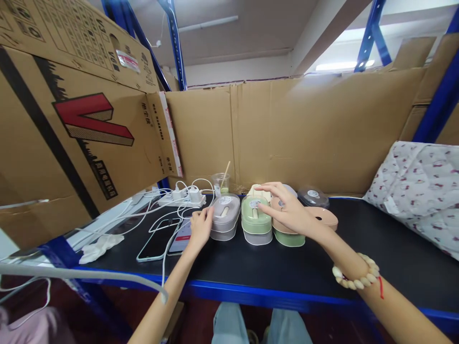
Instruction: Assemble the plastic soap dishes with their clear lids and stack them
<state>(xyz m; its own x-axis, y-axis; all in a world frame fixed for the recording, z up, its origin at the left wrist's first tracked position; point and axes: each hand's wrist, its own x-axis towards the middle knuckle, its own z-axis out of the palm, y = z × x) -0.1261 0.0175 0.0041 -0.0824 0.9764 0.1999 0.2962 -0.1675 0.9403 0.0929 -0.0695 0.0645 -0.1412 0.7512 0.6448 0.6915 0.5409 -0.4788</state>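
Three lidded two-tier boxes, like lunch boxes, stand in a row on the black tabletop. The left one is a grey-purple lunch box (225, 217); beside its left wall is my left hand (202, 225), fingers loosely bent and apart, possibly touching it. In the middle stands a green-topped lunch box (256, 222) with a grey lower tier. My right hand (289, 210) reaches over from the right, fingers spread near its lid and holding nothing. Partly hidden under that hand is a lunch box with a pink upper tier and green base (289, 239).
Behind the row are a cream container (258, 192), a dark clear-lidded container (313, 197) and a plastic cup (220, 183) with a stick. A pink lid (324, 217) lies right. Phones (156, 244), cables and a power strip (184, 200) occupy the left; a patterned cushion (419, 191) the right.
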